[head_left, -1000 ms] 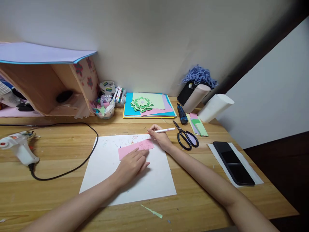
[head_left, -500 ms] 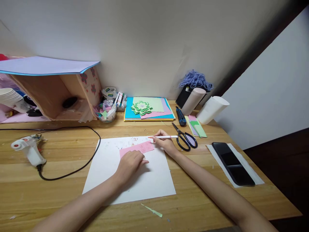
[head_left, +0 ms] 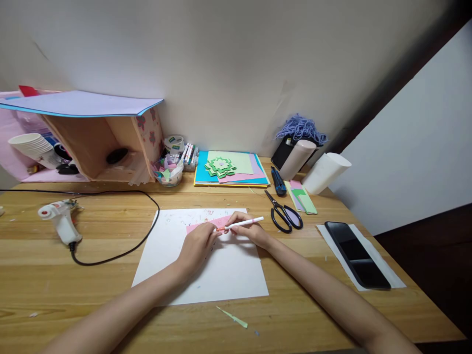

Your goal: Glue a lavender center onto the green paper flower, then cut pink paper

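Note:
In my closed right hand (head_left: pixel 248 230) is a slim white marker (head_left: pixel 252 221), its orange-red tip end pointing left. My left hand (head_left: pixel 197 247) is closed too, fingertips pinching a small white marker cap (head_left: pixel 215 230) right at that tip. Both hands are over a strip of pink paper (head_left: pixel 192 228), which they mostly hide. The strip lies on a large white sheet (head_left: pixel 232 275) with small coloured marks along its far edge.
Black-handled scissors (head_left: pixel 282 211), a blue utility knife (head_left: pixel 278 181) and a phone (head_left: pixel 356 255) lie to the right. A glue gun (head_left: pixel 62 221) with a looping cord lies left. Behind stand a paper stack with a green flower (head_left: pixel 221 167), a scrap cup (head_left: pixel 169 176) and a box (head_left: pixel 147 132).
My right hand has brought the marker left and nearer, from beyond the pink strip's right end to my left fingertips. My left hand has lifted off the strip and curled. The view has shifted slightly.

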Action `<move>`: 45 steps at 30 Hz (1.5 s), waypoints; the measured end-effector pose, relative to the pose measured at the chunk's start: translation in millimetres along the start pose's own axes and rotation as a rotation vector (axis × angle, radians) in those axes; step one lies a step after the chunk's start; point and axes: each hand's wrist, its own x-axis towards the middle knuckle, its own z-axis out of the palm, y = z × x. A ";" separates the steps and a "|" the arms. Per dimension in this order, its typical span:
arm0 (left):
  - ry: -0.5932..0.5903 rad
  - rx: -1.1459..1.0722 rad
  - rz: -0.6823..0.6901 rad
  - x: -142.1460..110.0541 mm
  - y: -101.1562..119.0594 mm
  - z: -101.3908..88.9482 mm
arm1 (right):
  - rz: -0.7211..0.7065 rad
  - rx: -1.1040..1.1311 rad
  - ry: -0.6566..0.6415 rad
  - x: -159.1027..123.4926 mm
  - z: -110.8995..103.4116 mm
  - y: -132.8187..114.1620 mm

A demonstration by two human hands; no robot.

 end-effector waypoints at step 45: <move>-0.151 0.145 -0.113 46.6 -10.0 -14.0 | 0.619 -1.395 0.643 -43.6 -92.3 -17.0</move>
